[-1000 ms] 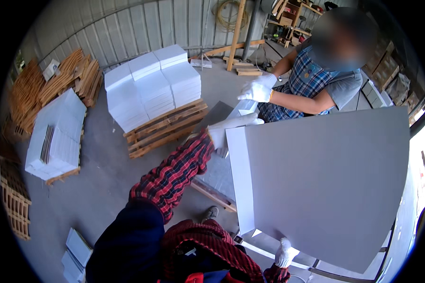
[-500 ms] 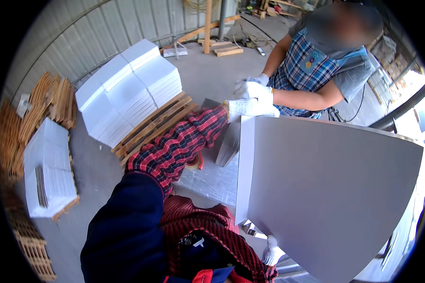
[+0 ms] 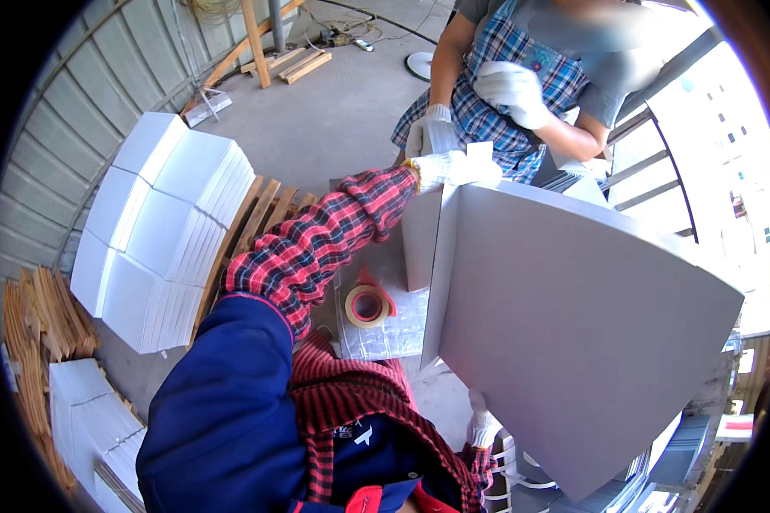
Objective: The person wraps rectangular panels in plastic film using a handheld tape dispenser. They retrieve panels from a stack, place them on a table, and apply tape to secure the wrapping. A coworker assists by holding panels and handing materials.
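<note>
On the table (image 3: 393, 344) lies a tape roll (image 3: 367, 321). At the table's far right, your gloved left hand (image 3: 447, 171) clasps the panel (image 3: 590, 316) by its top corner; nearer than the table, your right hand (image 3: 482, 427) pinches its lower edge. Loosened fingers could let it slip. It's smooth, grey, narrow-flanged, extending rightward past the table.

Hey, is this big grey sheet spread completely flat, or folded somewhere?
Partly folded: the grey sheet is mostly spread, but a narrow strip along its left edge bends at a crease, near your left hand.
</note>
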Demonstrator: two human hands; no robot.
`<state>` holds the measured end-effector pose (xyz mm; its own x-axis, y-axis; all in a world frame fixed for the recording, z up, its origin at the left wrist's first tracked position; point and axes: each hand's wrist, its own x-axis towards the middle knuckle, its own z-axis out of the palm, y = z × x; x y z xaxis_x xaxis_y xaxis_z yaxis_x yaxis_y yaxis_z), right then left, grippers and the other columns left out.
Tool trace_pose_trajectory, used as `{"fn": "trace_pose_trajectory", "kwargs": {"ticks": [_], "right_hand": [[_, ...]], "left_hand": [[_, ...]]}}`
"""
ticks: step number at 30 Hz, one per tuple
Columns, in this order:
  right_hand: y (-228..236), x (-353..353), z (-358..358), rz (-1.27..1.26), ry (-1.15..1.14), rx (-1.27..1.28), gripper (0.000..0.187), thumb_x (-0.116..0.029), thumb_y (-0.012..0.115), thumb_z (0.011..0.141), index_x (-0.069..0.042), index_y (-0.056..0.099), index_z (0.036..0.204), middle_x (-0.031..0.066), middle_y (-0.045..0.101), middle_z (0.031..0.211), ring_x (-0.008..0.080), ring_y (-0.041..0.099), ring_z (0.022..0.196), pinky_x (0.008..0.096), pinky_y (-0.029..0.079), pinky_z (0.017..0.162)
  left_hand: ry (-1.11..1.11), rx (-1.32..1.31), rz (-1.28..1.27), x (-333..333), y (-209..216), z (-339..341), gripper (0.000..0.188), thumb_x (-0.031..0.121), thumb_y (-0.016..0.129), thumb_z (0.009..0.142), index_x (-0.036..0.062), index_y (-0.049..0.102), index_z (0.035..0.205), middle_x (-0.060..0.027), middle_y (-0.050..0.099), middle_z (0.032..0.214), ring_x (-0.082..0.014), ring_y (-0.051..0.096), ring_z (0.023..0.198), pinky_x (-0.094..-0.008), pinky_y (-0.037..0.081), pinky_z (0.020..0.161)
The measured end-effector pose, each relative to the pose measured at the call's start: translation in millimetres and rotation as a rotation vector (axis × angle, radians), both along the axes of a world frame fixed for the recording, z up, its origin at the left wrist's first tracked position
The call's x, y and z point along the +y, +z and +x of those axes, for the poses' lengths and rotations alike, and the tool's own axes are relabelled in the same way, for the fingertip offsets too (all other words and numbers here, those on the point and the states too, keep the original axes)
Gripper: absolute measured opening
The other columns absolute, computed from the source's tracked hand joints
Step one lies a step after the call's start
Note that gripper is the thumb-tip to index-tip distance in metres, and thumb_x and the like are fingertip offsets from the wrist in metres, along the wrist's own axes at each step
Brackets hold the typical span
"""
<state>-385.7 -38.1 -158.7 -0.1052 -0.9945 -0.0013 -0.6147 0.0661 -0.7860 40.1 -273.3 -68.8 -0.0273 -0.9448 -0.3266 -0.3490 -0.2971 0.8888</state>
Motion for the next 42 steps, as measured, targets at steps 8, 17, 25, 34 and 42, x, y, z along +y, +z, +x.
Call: {"fn": "trace_pose_trajectory", "kwargs": {"ticks": [8, 17, 25, 34, 42], "right_hand": [[-76.2, -14.2, 1.0, -0.051, -0.048, 0.111, 0.052, -0.019, 0.081, 0.073, -0.002, 0.065, 0.119, 0.013, 0.066, 0.115, 0.0261, 0.062, 0.102, 0.0421, 0.05, 0.087], [-13.2, -10.3, 86.3, -0.113, 0.325, -0.024, 0.032, -0.029, 0.082, 0.076, -0.007, 0.072, 0.097, 0.0073, 0.07, 0.089, 0.0235, 0.065, 0.08, 0.0393, 0.053, 0.076], [-43.1, -21.8, 111.9, -0.334, 0.238, 0.123, 0.018, -0.019, 0.076, 0.074, -0.004, 0.073, 0.084, 0.0066, 0.07, 0.077, 0.024, 0.065, 0.067, 0.0356, 0.053, 0.066], [-73.5, -31.8, 115.2, -0.352, 0.388, 0.308, 0.031, -0.032, 0.077, 0.084, -0.005, 0.072, 0.099, 0.009, 0.072, 0.092, 0.0282, 0.067, 0.076, 0.04, 0.054, 0.071], [-17.9, -45.3, 138.4, -0.412, 0.423, 0.371, 0.034, -0.035, 0.077, 0.082, -0.006, 0.073, 0.098, 0.0089, 0.072, 0.089, 0.0276, 0.067, 0.075, 0.0391, 0.054, 0.07]], "left_hand": [[-0.012, -0.173, 0.043, 18.7, 13.9, -16.3, 0.045, 0.037, 0.044, 0.106, 0.0103, 0.052, 0.142, -0.0138, 0.061, 0.129, -0.0255, 0.063, 0.114, -0.0356, 0.051, 0.096], [0.07, 0.118, -0.406, -60.8, -158.7, 84.0, 0.046, 0.036, 0.056, 0.1, 0.0143, 0.056, 0.141, -0.0054, 0.063, 0.133, -0.018, 0.056, 0.122, -0.0293, 0.044, 0.102], [-0.133, -0.224, -0.146, -25.5, -104.8, 25.7, 0.054, 0.043, 0.064, 0.093, 0.0105, 0.058, 0.136, -0.0087, 0.063, 0.129, -0.0234, 0.058, 0.117, -0.0379, 0.045, 0.099], [-0.058, 0.019, -0.324, -66.8, -196.8, 68.6, 0.052, 0.043, 0.068, 0.089, 0.0071, 0.064, 0.127, -0.0098, 0.067, 0.118, -0.0213, 0.062, 0.106, -0.0339, 0.047, 0.093], [0.861, -0.332, -0.828, -22.8, -136.9, 49.5, 0.047, 0.03, 0.07, 0.087, 0.0078, 0.061, 0.127, -0.0104, 0.068, 0.113, -0.0302, 0.064, 0.107, -0.0417, 0.05, 0.087]]}}
